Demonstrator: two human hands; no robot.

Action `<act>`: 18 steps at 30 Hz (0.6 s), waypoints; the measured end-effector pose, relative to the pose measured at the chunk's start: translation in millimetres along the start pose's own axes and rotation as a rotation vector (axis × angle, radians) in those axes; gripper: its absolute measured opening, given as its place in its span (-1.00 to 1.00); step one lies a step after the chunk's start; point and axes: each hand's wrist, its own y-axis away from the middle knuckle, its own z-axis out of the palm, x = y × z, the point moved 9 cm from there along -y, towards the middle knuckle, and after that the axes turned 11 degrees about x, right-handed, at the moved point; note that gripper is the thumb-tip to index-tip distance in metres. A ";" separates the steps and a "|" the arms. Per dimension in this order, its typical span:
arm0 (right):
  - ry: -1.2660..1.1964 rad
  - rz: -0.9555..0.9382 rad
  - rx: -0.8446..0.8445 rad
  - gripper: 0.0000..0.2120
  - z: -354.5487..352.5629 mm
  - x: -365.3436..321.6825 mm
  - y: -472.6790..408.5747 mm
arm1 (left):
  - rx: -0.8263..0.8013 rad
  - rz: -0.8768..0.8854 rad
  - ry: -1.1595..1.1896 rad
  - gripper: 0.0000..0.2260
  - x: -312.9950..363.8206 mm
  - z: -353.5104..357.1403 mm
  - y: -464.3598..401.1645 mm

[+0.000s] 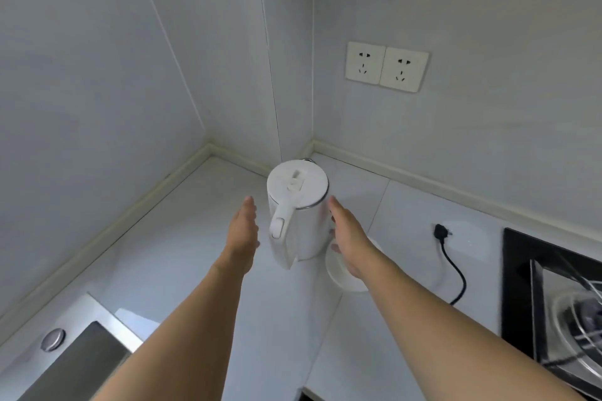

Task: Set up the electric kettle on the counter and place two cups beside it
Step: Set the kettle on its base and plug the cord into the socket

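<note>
Centrally, white electric kettle, upright on the counter near the wall corner, handle toward the viewer; left hand released, flat, just left of kettle; right hand straight-fingered against kettle's right side; round white base and black plug to kettle's right

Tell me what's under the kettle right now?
The kettle stands on the white counter. Its round white base lies beside it, partly behind the right hand. The kettle's underside is hidden.
</note>
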 end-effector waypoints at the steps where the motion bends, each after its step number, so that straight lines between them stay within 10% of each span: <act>1: -0.047 0.011 -0.006 -0.71 4.7 -3.7 -5.0 | -0.058 -0.054 0.012 -0.37 -2.1 6.9 -6.3; 7: -0.112 0.135 -0.045 -0.32 29.7 7.6 -36.7 | -0.448 -0.164 -0.037 -0.27 -7.1 46.2 -25.3; 18: 0.036 0.016 0.034 -0.38 12.3 -42.0 -24.7 | -0.468 -0.089 -0.098 -0.23 33.0 44.7 -18.4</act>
